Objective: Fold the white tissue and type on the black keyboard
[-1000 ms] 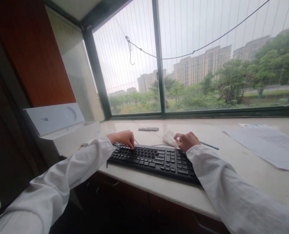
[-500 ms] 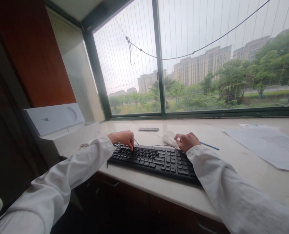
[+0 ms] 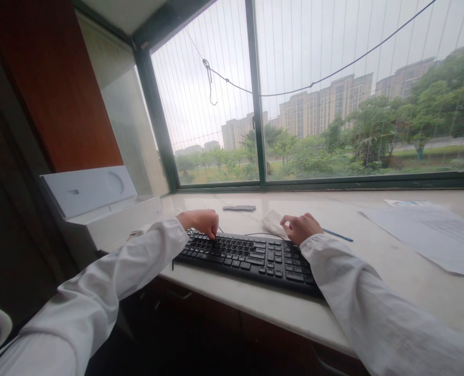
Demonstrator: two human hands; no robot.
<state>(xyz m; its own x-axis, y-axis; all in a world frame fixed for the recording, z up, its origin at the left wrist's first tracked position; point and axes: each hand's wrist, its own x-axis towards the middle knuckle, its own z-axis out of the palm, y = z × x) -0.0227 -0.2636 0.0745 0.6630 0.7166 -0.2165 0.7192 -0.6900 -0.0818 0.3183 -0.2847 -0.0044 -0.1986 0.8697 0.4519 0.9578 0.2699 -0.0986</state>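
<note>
Head view, centre: your black keyboard [image 3: 247, 256] lies slantwise on the pale stone sill [image 3: 404, 282], near its front edge, just below mid-frame.
Left hand: your left hand [image 3: 200, 222] sits over the keyboard's upper-left corner, fingers curled down, tips on the top key rows; it grasps nothing.
Right hand: your right hand [image 3: 301, 227] hovers at the keyboard's far right edge, loosely curled, knuckles up. It seems to hold nothing, but the fingertips are hidden, so whether they touch the keys you cannot tell.
Sleeves: both white sleeves [image 3: 110, 282] run in from the bottom corners; the right one drapes across the number pad end.
Behind the keyboard: a thin cable [image 3: 255, 233] trails off the back edge, and a crumpled white tissue [image 3: 273, 222] lies just beside your right hand.
Right of centre: a blue pen [image 3: 337, 234] lies near that hand; printed papers [image 3: 431, 235] are spread well apart at the right edge.
Further back: a small flat dark object [image 3: 239, 208] rests near the window frame; what it is you cannot tell.
Left of frame: an opened white box [image 3: 99, 203] stands beside the keyboard's left end.
Doing it well: as I judge it, lift the right sleeve clear of the number pad so it presses nothing, keep both wrists level, and steady the board against sliding toward the edge.
</note>
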